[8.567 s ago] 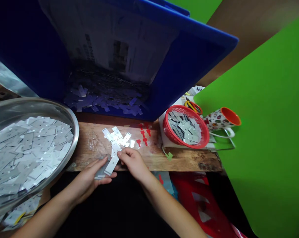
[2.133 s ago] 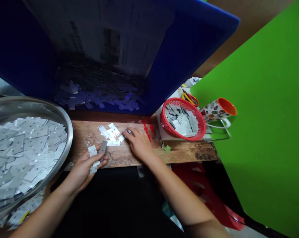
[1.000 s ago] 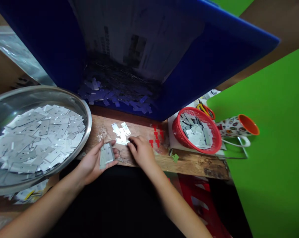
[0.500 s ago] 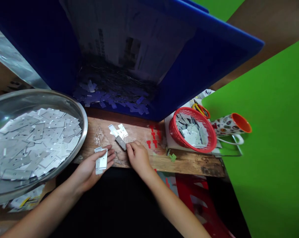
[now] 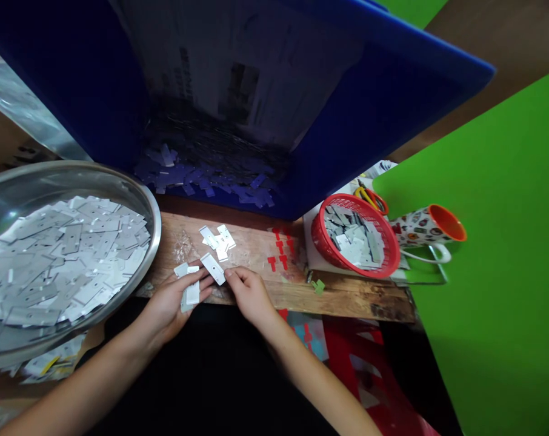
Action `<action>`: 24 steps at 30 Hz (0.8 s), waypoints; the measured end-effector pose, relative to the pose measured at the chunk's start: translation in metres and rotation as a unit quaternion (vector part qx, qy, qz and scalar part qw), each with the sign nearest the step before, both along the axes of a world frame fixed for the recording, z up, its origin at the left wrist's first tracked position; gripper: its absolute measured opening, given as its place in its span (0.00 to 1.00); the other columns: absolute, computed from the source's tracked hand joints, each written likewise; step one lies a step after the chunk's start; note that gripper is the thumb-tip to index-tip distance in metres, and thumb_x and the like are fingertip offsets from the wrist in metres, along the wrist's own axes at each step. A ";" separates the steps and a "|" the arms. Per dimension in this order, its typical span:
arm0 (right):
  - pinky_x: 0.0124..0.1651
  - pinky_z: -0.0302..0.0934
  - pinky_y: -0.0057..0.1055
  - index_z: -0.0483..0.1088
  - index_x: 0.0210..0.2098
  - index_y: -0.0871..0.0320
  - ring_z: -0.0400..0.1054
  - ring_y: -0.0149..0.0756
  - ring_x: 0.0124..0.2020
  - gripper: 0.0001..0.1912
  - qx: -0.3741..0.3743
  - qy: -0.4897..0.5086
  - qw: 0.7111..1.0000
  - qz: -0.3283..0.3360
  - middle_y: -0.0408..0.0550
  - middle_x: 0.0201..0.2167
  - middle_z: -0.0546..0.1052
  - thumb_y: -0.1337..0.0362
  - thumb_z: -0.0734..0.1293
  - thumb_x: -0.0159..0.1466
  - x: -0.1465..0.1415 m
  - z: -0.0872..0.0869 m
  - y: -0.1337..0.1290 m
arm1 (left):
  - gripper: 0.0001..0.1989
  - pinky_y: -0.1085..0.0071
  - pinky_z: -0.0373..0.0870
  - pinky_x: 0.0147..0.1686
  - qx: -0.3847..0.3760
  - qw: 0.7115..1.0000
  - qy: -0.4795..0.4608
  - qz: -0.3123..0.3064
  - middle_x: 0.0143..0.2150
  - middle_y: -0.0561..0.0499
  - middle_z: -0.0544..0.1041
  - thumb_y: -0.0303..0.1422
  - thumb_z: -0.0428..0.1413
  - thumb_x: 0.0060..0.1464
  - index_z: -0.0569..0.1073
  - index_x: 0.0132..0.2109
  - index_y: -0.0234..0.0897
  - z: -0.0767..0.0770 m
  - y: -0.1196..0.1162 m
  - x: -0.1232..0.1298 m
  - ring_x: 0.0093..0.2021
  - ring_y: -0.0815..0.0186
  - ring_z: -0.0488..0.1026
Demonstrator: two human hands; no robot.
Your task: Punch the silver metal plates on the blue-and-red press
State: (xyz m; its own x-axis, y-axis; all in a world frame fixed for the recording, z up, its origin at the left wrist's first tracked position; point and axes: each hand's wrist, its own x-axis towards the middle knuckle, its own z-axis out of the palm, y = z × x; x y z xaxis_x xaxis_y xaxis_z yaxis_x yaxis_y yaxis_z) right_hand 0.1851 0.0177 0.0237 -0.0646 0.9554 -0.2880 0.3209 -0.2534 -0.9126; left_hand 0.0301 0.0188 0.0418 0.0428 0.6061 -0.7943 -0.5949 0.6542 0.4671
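Note:
My left hand (image 5: 172,303) is palm up with several flat metal plates (image 5: 191,295) lying on it, its thumb over them. Between thumb and fingertips my right hand (image 5: 249,292) pinches the end of a single bright metal plate (image 5: 213,268) with a small hole in its middle. That plate sits beside the left fingertips; whether they touch it I cannot tell. Just beyond, a small group of loose plates (image 5: 222,241) lies on the wooden board (image 5: 256,236).
A steel basin (image 5: 154,224) full of plates stands at left. Behind the board rises a blue bin (image 5: 347,139) with plates inside. At right are a red basket (image 5: 317,233) of plates, scissors (image 5: 369,197) and a patterned mug (image 5: 415,229). Red T-shaped marks (image 5: 280,247) dot the board.
The plate in my right hand has turned from a dark face to a bright one and come closer to my left hand. My left hand has moved slightly right, and its plates have shifted.

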 end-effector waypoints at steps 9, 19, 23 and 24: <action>0.35 0.59 0.27 0.73 0.26 0.58 0.67 0.32 0.30 0.15 0.016 0.058 0.998 -0.008 0.43 0.25 0.74 0.60 0.60 0.63 -0.023 0.018 0.004 | 0.09 0.76 0.74 0.28 -0.011 1.000 0.015 0.024 0.32 0.49 0.79 0.21 0.54 0.52 0.73 0.41 0.34 -0.002 -0.001 -0.003 0.29 0.68 0.77; 0.48 0.57 0.38 0.72 0.44 0.55 0.65 0.42 0.45 0.12 0.183 -0.304 0.931 0.087 0.51 0.42 0.75 0.59 0.62 0.64 -0.034 0.019 0.048 | 0.10 0.83 0.54 0.13 0.030 0.995 -0.089 0.015 0.20 0.59 0.61 0.23 0.51 0.55 0.72 0.43 0.32 0.001 -0.001 -0.020 0.15 0.78 0.57; 0.47 0.54 0.40 0.73 0.39 0.55 0.64 0.44 0.44 0.10 0.197 -0.408 0.884 0.114 0.51 0.39 0.75 0.59 0.62 0.64 -0.028 0.000 0.059 | 0.11 0.83 0.61 0.16 0.019 0.996 -0.076 0.037 0.24 0.54 0.68 0.22 0.51 0.55 0.72 0.45 0.31 0.001 0.004 -0.020 0.18 0.77 0.63; 0.46 0.53 0.40 0.74 0.38 0.55 0.65 0.43 0.43 0.11 0.198 -0.398 0.889 0.107 0.51 0.38 0.75 0.60 0.61 0.65 -0.027 -0.001 0.058 | 0.11 0.82 0.65 0.19 0.011 0.997 -0.064 0.046 0.26 0.52 0.71 0.23 0.51 0.55 0.73 0.45 0.31 0.001 0.005 -0.020 0.20 0.76 0.67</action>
